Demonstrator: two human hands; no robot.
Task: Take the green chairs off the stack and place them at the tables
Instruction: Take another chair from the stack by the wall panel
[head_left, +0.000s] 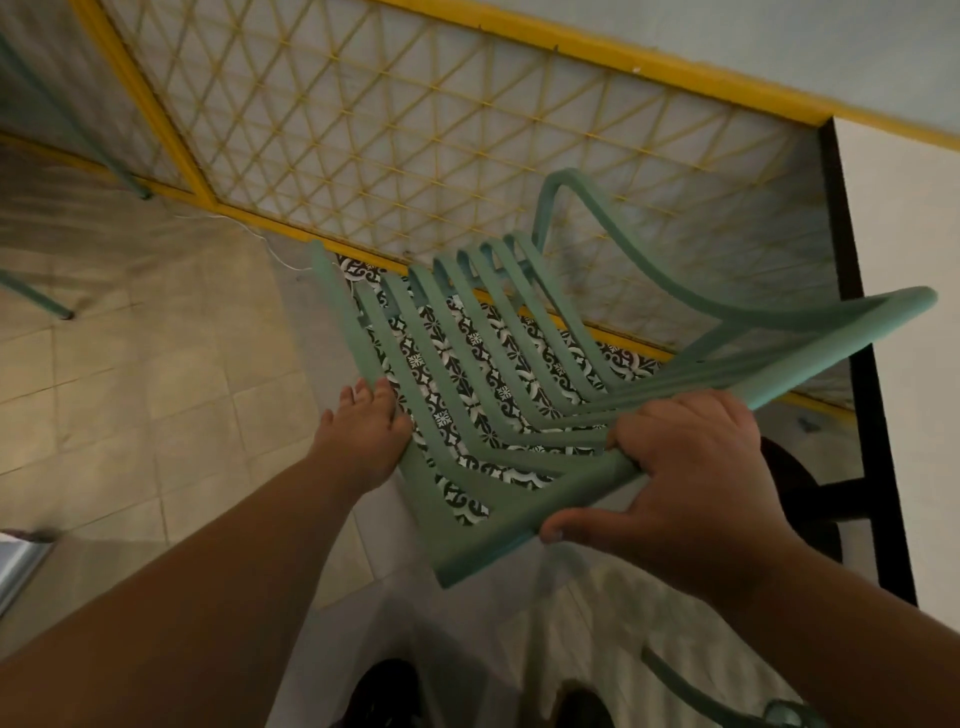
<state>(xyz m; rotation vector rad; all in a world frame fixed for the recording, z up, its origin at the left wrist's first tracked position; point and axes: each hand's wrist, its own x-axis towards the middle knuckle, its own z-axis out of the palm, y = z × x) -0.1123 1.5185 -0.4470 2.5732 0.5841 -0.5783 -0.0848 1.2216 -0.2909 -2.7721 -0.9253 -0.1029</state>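
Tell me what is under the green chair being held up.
Black-and-white patterned floor tiles show through the gaps in the slatted seat of the green chair. The slats hide the strips of floor beneath them.

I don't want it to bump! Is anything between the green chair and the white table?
Nothing visible is. The green chair, held by the left hand and the right hand, hangs tilted right beside the white table.
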